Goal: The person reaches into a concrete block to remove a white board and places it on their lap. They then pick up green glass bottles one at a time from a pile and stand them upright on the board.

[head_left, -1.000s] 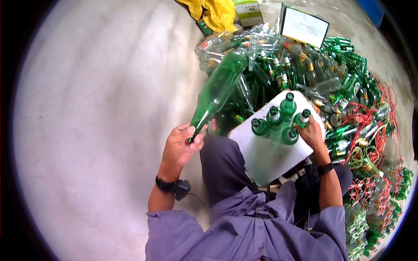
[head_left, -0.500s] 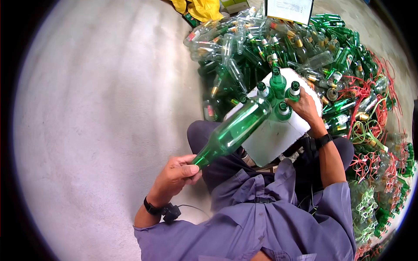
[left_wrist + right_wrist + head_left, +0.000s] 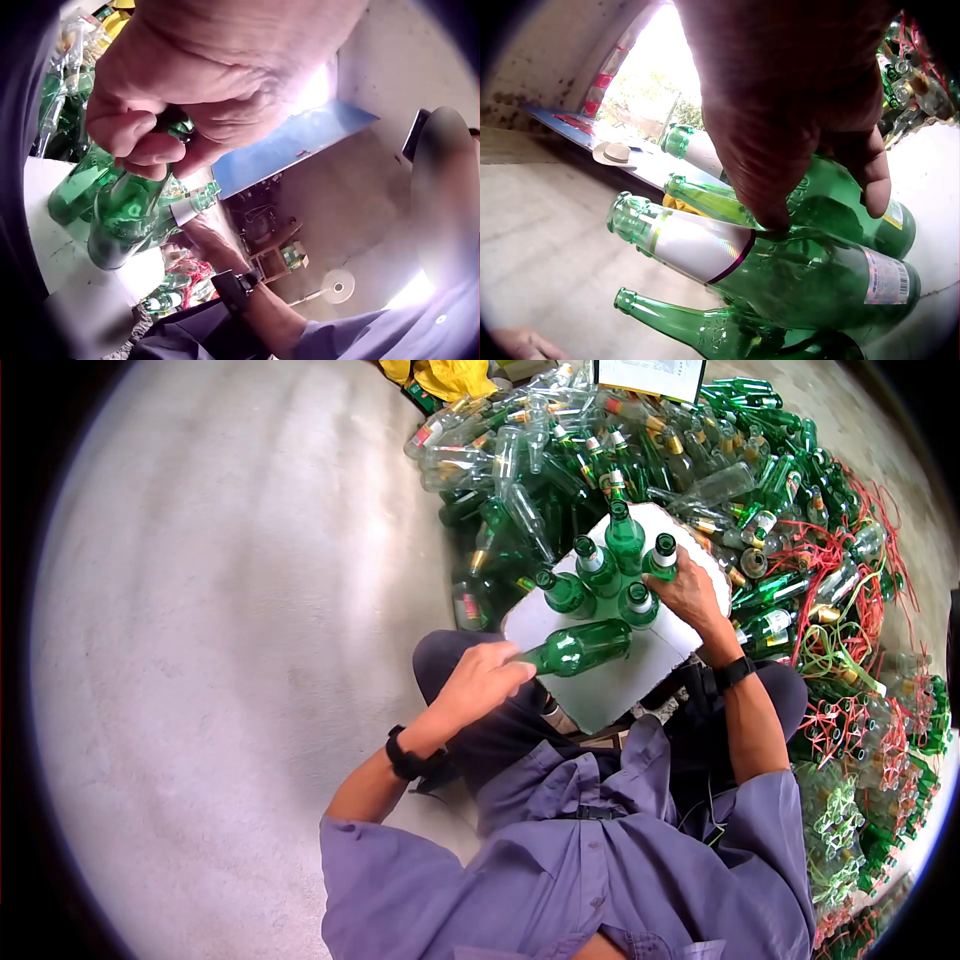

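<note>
My left hand grips a green glass bottle by its neck, its base end tilted over the near part of a white board. In the left wrist view, the curled fingers surround the neck. Several green bottles stand upright in a cluster on the board, among them a front one and a left one. At the cluster's right side, my right hand holds a white-necked green bottle. Thumb and fingers straddle a bottle body in the right wrist view.
A big heap of green and clear bottles lies behind and right of the board. Red string tangles over its right side, near tied bundles of bottles. A framed sheet and yellow cloth are at the back.
The bottle in my left hand has swung down from over the floor and heap to low above the board, moving right. My right hand stays on its bottle. The head view has shifted.
</note>
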A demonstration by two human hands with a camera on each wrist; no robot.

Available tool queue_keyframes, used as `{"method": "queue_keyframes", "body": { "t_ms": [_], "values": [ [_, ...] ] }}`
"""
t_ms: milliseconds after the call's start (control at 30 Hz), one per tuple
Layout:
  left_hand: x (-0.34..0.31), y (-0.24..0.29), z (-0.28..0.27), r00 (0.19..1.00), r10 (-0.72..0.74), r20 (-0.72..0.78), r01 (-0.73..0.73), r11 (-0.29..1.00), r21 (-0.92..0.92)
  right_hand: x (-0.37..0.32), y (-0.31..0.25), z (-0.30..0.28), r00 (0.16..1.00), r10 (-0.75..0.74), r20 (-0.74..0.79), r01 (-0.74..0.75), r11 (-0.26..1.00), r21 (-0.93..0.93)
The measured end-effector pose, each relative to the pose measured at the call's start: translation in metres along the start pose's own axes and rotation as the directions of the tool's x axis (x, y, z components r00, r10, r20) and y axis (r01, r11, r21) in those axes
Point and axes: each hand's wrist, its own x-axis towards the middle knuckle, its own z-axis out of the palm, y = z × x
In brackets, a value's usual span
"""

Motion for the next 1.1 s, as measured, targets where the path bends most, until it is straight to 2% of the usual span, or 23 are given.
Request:
{"method": "queue_keyframes", "body": {
  "t_ms": [67, 100, 133, 167, 200, 267, 300, 367, 500, 567, 700, 867, 967, 1100],
  "values": [
    [0.021, -0.009, 0.01, 0.954, 0.294, -0.065, -0.258, 0.91, 0.324, 0.0, 0.001, 0.001, 1.0, -0.001, 0.001, 0.001, 1.0, -0.006],
    [0.033, -0.018, 0.013, 0.955, 0.291, -0.063, -0.257, 0.911, 0.323, 0.001, 0.0, 0.001, 1.0, -0.006, -0.002, 0.006, 1.0, -0.011],
    [0.045, -0.03, 0.015, 0.855, 0.516, -0.051, -0.426, 0.755, 0.499, 0.001, 0.0, 0.0, 1.0, -0.003, 0.002, 0.003, 1.0, -0.01],
    [0.054, -0.037, 0.017, 0.709, 0.705, 0.008, -0.539, 0.536, 0.65, 0.001, -0.001, -0.001, 1.0, -0.007, 0.009, 0.008, 1.0, -0.005],
    [0.063, -0.039, 0.02, 0.711, 0.703, 0.008, -0.538, 0.537, 0.649, 0.002, -0.002, -0.001, 1.0, -0.013, 0.014, 0.013, 1.0, -0.001],
    [0.08, -0.039, 0.03, 0.843, 0.537, -0.035, -0.383, 0.644, 0.662, 0.001, -0.002, 0.001, 1.0, -0.014, 0.012, 0.014, 1.0, 0.004],
    [0.08, -0.027, 0.036, 0.842, 0.538, -0.035, -0.385, 0.646, 0.659, 0.001, -0.001, 0.001, 1.0, -0.018, 0.006, 0.018, 1.0, 0.009],
    [0.077, -0.003, 0.046, 0.864, 0.466, -0.19, -0.327, 0.806, 0.493, 0.002, 0.001, 0.002, 1.0, -0.014, 0.007, 0.014, 1.0, 0.005],
    [0.086, 0.017, 0.053, 0.861, 0.467, -0.202, -0.293, 0.78, 0.553, 0.002, 0.002, 0.002, 0.999, -0.048, 0.001, 0.048, 0.998, 0.043],
    [0.091, 0.022, 0.056, 0.853, 0.455, -0.254, -0.253, 0.787, 0.563, 0.002, 0.001, 0.002, 0.999, -0.039, 0.003, 0.038, 0.998, 0.043],
    [0.093, 0.028, 0.058, 0.862, 0.431, -0.265, -0.247, 0.816, 0.523, 0.003, 0.003, 0.003, 0.999, -0.039, 0.002, 0.039, 0.998, 0.058],
    [0.1, 0.021, 0.056, 0.772, 0.514, -0.375, -0.29, 0.809, 0.511, 0.004, 0.007, 0.008, 0.998, -0.057, -0.017, 0.058, 0.997, 0.056],
    [0.098, 0.017, 0.057, 0.814, 0.476, -0.332, -0.258, 0.809, 0.528, 0.004, 0.002, 0.004, 0.997, -0.072, 0.0, 0.071, 0.996, 0.056],
    [0.097, 0.011, 0.057, 0.837, 0.451, -0.309, -0.292, 0.847, 0.443, 0.004, -0.001, 0.005, 0.998, -0.062, 0.003, 0.062, 0.995, 0.075]
  ]
}}
